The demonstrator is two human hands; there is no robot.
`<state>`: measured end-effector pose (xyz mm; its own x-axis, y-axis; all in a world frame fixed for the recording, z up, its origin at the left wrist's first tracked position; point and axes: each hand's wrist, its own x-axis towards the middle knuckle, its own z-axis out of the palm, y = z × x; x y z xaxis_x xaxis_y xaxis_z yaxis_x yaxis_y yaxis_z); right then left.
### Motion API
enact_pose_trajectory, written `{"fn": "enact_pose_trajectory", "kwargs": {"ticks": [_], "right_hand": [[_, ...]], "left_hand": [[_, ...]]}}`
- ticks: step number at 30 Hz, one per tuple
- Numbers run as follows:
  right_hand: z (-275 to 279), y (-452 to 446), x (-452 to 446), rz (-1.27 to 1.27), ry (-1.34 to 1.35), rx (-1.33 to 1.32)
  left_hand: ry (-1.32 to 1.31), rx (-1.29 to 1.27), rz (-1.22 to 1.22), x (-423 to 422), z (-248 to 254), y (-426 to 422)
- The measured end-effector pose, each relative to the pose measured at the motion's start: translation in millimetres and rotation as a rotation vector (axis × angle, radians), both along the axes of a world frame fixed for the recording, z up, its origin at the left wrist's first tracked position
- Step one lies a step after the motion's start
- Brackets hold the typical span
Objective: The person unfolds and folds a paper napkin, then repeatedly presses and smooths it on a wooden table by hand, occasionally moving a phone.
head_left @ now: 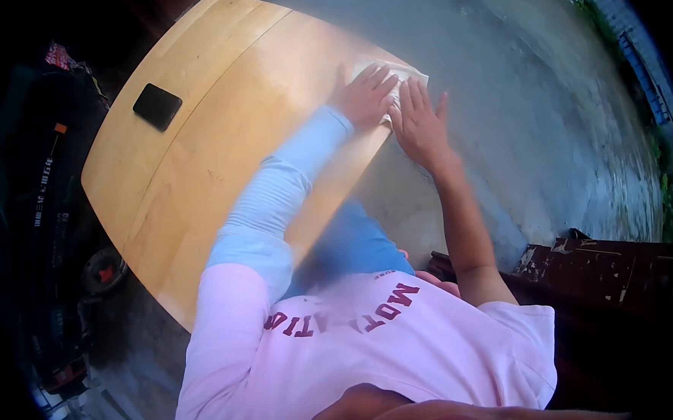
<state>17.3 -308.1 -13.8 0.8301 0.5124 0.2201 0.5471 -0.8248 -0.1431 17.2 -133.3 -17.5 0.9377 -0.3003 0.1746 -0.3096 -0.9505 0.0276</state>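
Observation:
A thin white sheet point(404, 82), cloth or paper, lies over the far right corner of a pale wooden tabletop point(234, 139). My left hand point(366, 98), below a light blue sleeve, rests on top of this sheet with its fingers extended. Beside it, my right hand point(421, 126) is stretched out at the corner, its fingertips against the sheet and its thumb apart. What lies under the sheet, and whether either thumb hooks below the board, is hidden.
A black phone-like rectangle point(157, 107) lies on the left part of the tabletop. Dark machinery with a small wheel point(104, 271) stands along the left. Grey concrete ground point(529, 109) stretches to the right, with dark red worn panels point(598, 272) at the lower right.

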Motion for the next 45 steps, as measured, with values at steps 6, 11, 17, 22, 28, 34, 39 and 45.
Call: {"fn": "enact_pose_trajectory", "kwargs": {"ticks": [6,11,17,22,28,34,39,45], "right_hand": [[-1,31,-107,0.147,-0.084,0.040],[7,68,-169,0.390,-0.060,-0.021],[4,119,-201,0.814,0.014,0.211],[3,135,-139,0.763,0.066,0.287],[-6,31,17,0.222,-0.046,0.023],[-9,-52,81,-0.334,0.114,0.017],[28,42,58,0.165,0.042,0.515],[67,244,1,0.723,0.218,0.529]], "left_hand": [[0.012,0.094,-0.014,-125,26,31],[0.121,-0.109,0.271,-237,36,59],[0.139,-0.114,0.635,-329,40,73],[0.138,-0.057,0.785,-359,31,79],[0.125,-0.008,0.793,-350,34,91],[0.104,-0.013,0.837,-330,31,111],[0.039,-0.237,0.944,-306,46,145],[-0.479,-0.619,1.090,-270,-10,239]]}}
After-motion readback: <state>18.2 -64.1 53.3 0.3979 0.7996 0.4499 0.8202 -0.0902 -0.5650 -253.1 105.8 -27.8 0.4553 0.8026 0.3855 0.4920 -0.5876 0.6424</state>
